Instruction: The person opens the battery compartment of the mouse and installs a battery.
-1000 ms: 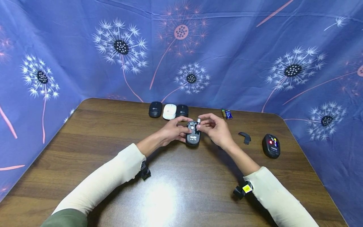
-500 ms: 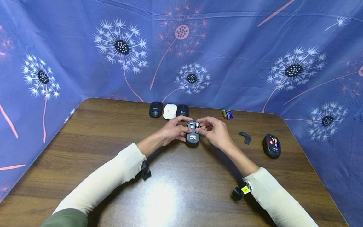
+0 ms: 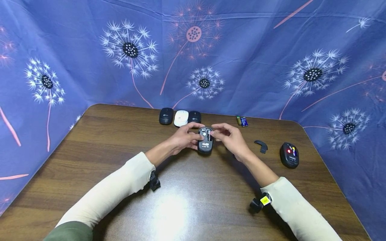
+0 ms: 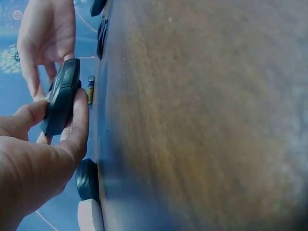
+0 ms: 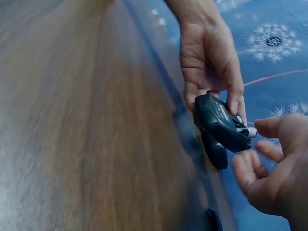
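Note:
My left hand (image 3: 182,139) grips a black computer mouse (image 3: 205,146), thumb on its upturned underside and fingers beneath. The mouse is held above the table, its battery slot uncovered. In the right wrist view the silver end of a battery (image 5: 252,132) shows at the slot. My right hand (image 3: 232,142) is beside the mouse, its thumb touching the battery end, while the other fingers stand apart from the thumb. How deep the battery sits is hard to tell. A black battery cover (image 3: 261,146) lies right of my right hand.
Two black mice, one at the left (image 3: 166,116), flank a white mouse (image 3: 181,118) at the back edge. Loose batteries (image 3: 242,121), green-gold and blue, lie farther right. Near the right edge of the table (image 3: 120,140), another black mouse (image 3: 289,155) lies upside down, glowing red.
The battery, held upright at the slot a second ago, has gone down into the mouse. My right fingers have spread from their pinch. The left hand has kept its hold.

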The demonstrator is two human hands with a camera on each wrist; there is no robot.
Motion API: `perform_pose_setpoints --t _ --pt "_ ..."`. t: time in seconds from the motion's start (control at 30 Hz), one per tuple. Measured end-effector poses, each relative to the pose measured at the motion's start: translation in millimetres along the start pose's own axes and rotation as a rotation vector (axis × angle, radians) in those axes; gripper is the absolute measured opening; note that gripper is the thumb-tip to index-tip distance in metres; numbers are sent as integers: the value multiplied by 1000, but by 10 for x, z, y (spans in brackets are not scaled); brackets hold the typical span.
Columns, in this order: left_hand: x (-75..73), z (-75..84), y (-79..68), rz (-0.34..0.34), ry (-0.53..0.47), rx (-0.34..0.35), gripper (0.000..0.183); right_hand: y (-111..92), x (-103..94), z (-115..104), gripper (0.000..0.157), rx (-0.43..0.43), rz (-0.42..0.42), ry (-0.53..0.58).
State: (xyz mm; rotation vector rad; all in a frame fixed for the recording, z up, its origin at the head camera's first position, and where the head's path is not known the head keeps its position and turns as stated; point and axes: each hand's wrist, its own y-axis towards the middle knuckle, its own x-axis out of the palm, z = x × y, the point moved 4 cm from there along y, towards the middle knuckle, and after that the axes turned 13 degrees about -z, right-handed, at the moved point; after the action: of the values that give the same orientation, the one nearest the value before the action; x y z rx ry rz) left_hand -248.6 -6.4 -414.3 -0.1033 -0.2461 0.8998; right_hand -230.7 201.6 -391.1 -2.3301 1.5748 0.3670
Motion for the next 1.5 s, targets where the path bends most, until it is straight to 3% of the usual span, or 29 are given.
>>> perform_pose_setpoints --t 0.13,0.27,0.7,0.97,1.5 --pt "4 18 -2 -8 1 11 57 32 12 51 50 109 -99 238" --pt "17 25 -13 -21 12 5 57 50 47 71 48 168 -183 384" --pt "54 12 -4 -30 13 2 59 69 85 105 31 298 -324 633" --pt "109 4 18 -44 22 16 58 72 111 56 28 302 -344 624" --pt "163 16 -7 -29 73 29 57 87 115 6 25 323 -291 574"
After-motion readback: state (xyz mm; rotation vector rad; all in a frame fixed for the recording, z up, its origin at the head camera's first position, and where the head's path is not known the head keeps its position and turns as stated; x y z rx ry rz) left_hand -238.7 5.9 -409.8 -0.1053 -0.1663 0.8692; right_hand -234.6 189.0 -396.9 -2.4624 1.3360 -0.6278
